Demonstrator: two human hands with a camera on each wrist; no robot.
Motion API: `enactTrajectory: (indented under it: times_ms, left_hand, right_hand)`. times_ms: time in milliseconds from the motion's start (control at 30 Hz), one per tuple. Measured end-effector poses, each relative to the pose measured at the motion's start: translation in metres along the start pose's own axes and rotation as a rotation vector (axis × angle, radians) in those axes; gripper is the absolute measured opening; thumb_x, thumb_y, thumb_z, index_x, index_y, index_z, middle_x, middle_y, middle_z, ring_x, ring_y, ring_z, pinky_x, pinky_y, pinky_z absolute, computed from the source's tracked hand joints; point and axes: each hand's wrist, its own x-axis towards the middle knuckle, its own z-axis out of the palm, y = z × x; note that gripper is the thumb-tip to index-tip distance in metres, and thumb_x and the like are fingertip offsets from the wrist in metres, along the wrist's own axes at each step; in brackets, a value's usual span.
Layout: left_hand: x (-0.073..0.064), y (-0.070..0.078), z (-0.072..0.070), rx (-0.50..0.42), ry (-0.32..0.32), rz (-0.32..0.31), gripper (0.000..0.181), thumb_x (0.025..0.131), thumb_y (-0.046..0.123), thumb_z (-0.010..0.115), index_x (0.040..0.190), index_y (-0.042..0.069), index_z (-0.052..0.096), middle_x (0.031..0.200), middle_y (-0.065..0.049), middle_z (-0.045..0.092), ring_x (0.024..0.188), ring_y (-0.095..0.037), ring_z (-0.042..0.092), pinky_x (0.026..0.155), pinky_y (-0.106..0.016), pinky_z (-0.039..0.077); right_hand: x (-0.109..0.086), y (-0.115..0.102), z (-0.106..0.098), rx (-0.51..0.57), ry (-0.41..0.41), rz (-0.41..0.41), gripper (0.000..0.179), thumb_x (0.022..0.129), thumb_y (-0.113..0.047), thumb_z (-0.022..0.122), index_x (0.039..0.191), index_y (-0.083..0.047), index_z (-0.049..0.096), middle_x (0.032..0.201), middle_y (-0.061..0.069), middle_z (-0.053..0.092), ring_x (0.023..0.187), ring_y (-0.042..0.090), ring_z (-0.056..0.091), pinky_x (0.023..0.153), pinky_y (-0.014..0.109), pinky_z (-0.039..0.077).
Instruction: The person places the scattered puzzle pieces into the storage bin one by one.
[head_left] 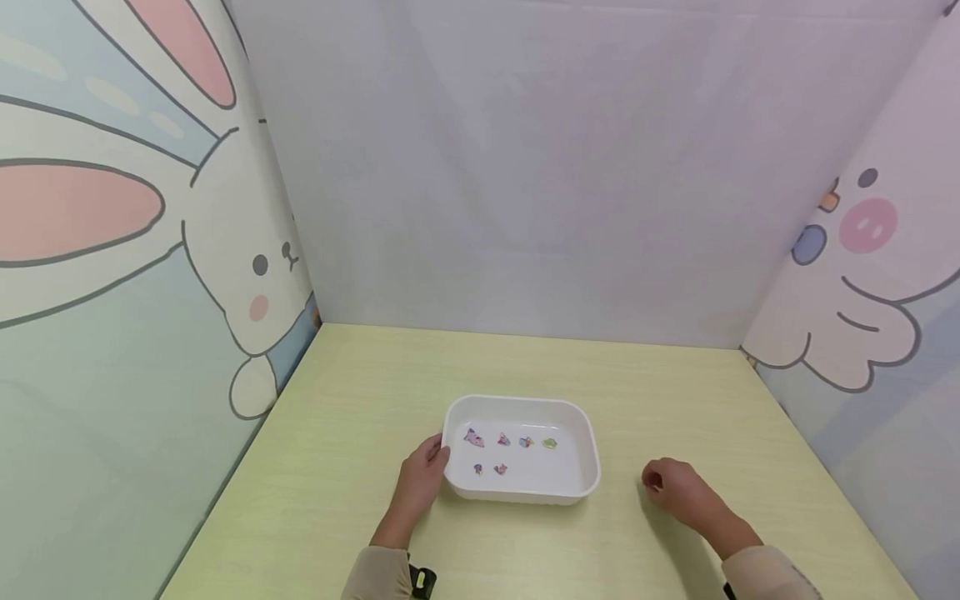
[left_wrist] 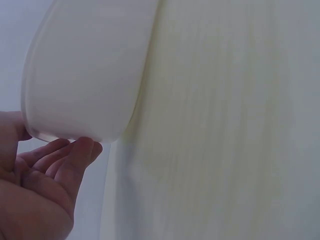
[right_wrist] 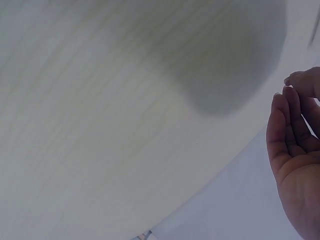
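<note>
A white plastic tray (head_left: pixel 555 483) stands on the table, and several small colourful cutout pieces, perhaps stickers, lie flat inside it. Four form an upper row, among them a pink one (head_left: pixel 474 437) and a green one (head_left: pixel 550 443); two lie below. My left hand (head_left: pixel 422 479) grips the tray's left edge; the left wrist view shows thumb and fingers at the rim of the tray (left_wrist: pixel 90 70). My right hand (head_left: pixel 678 492) hovers over the table, right of the tray and apart from it. In the right wrist view, my right hand (right_wrist: pixel 300 150) has loosely bent fingers, thumb close to the fingertips, with nothing visible between them.
The pale yellow wooden table (head_left: pixel 390 367) reaches back to a plain light curtain (head_left: pixel 510 167). Cartoon-printed panels flank it: a rabbit panel (head_left: pixel 225 250) on the left and another cartoon panel (head_left: pixel 862 300) on the right. A black strap (head_left: pixel 422 582) sits at my left wrist.
</note>
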Motion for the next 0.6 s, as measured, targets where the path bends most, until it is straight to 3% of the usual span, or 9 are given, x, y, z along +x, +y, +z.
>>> enactTrajectory:
  times_ms: [267,600]
  left_hand:
    - [0.001,-0.001,0.000,-0.001,-0.008,-0.003,0.042,0.102,0.020,0.052,0.135,-0.005,0.052,0.128,-0.023,0.059,0.120,-0.038,0.054,0.097,-0.049,0.046]
    - [0.001,0.000,0.000,-0.003,-0.006,-0.003,0.042,0.102,0.020,0.052,0.135,-0.005,0.052,0.128,-0.023,0.059,0.120,-0.038,0.055,0.097,-0.049,0.046]
  right_hand:
    - [0.004,-0.004,-0.006,0.011,0.071,-0.109,0.011,0.079,0.004,0.072,0.081,-0.006,0.066,0.074,-0.005,0.056,0.068,0.009,0.053,0.058,0.029,0.050]
    - [0.014,-0.021,-0.019,0.006,0.112,-0.163,0.010,0.079,0.005,0.072,0.082,-0.003,0.068,0.075,-0.005,0.058,0.069,0.009,0.054,0.058,0.028,0.051]
